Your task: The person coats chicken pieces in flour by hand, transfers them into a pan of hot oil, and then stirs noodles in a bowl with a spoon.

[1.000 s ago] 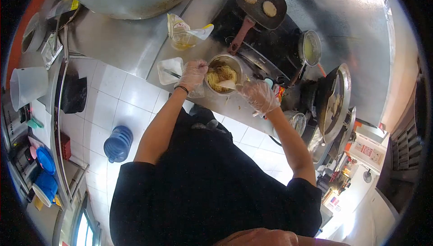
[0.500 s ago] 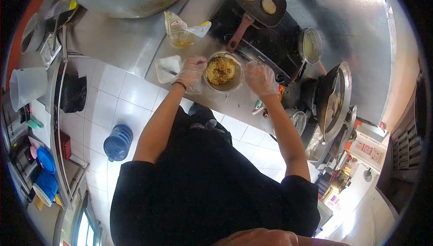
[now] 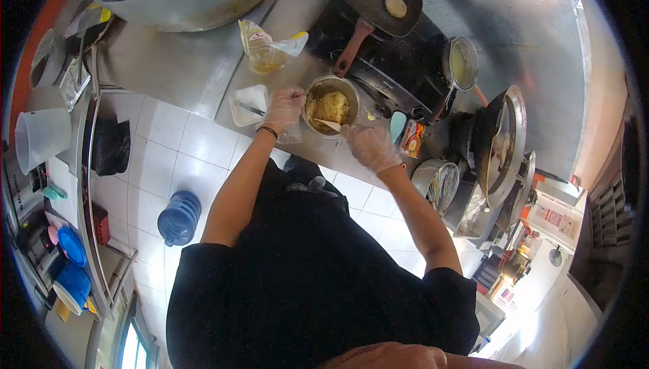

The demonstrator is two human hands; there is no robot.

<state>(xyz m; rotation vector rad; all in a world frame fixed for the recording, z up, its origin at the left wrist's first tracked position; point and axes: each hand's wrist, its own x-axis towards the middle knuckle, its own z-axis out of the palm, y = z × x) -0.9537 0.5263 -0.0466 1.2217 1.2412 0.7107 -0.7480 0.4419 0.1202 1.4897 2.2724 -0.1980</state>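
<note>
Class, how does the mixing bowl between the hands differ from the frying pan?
Shape: the bowl is round, while the pan is squarish with a long handle. Colour: the bowl is silvery, the pan mostly dark. Contents: the bowl holds a yellowish mixture, the pan two flat, round patties. Place: the bowl stands on the counter, the pan on the stove. Both hold food.

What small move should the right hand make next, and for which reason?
Probably the right hand should slide the pale utensil under the mixture and fold it over: the utensil's tip is inside the metal bowl, the mixture lies heaped, and the left hand is at the rim.
</note>
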